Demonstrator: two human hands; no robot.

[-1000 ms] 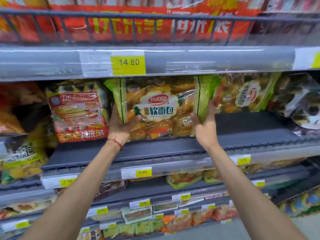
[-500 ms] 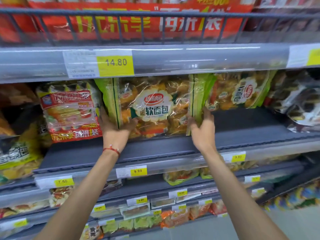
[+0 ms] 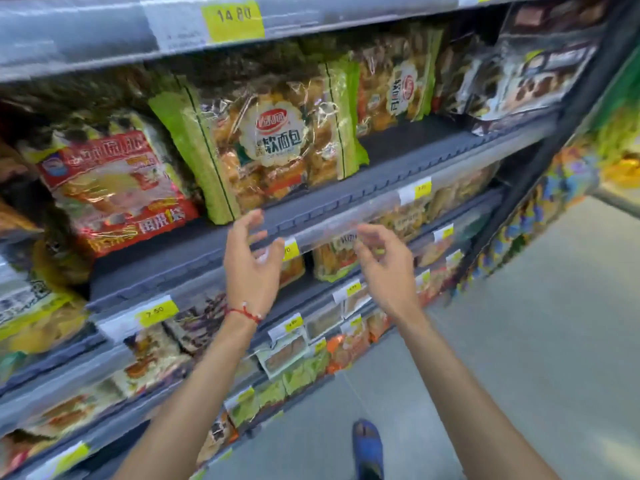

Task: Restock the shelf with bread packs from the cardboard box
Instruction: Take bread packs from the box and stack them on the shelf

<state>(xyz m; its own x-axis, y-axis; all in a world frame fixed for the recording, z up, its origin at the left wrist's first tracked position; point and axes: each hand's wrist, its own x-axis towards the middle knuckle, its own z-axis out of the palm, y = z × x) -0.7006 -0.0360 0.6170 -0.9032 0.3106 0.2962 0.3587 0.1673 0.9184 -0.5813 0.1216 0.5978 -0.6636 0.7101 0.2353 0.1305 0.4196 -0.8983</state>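
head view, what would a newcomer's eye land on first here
The big green-edged bread pack standing upright on the grey shelf, mid-frame. Just below it, the left hand and right hand hover empty, fingers loosely curled. To the pack's left leans a red pack.

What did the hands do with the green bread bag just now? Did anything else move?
Both hands let go. The left hand and the right hand held the sides of the green bread bag a moment ago. They have now pulled back and down, away from it, and hold nothing. The bag stayed standing on the shelf, and the red bag beside it did not move either.
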